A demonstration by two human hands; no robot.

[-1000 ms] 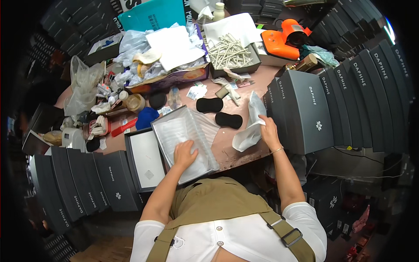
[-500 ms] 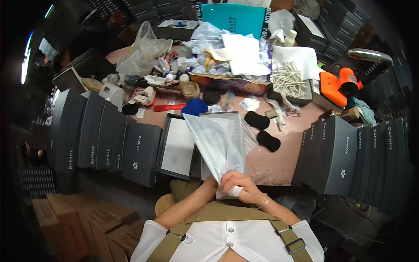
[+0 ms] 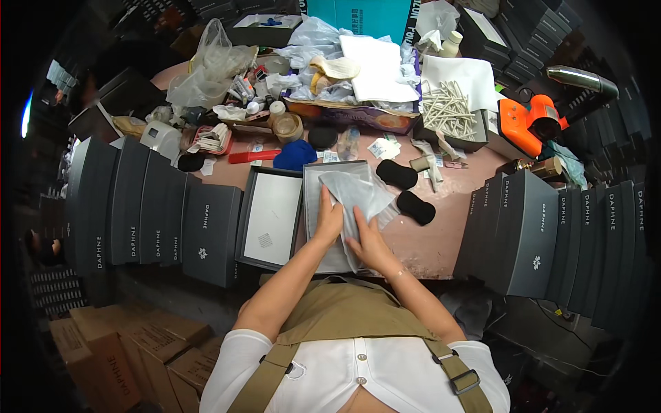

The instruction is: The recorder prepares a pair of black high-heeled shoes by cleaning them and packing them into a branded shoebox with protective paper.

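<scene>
A sheet of translucent white wrapping (image 3: 354,189) lies folded in a slim bundle over an open dark grey box (image 3: 301,234). My left hand (image 3: 329,219) rests on the bundle's left side, fingers stretched upward. On its right side my right hand (image 3: 372,244) presses with fingers spread. What the wrapping contains, if anything, is hidden. Left of the box is a dark grey tray-like box part (image 3: 241,230) with a white inside, probably its lid.
Dark grey boxes (image 3: 212,237) stand upright along the left, more boxes (image 3: 523,234) along the right. Two black pads (image 3: 416,207) lie right of the wrapping. Beyond are a blue cloth-like lump (image 3: 295,155), a red strip (image 3: 253,157), a box of white sticks (image 3: 451,113) and an orange device (image 3: 521,127).
The wrapping was held up and gathered near my body; now it lies lower and flatter over the open box. Both hands have moved forward, and my right hand has loosened from its closed grip.
</scene>
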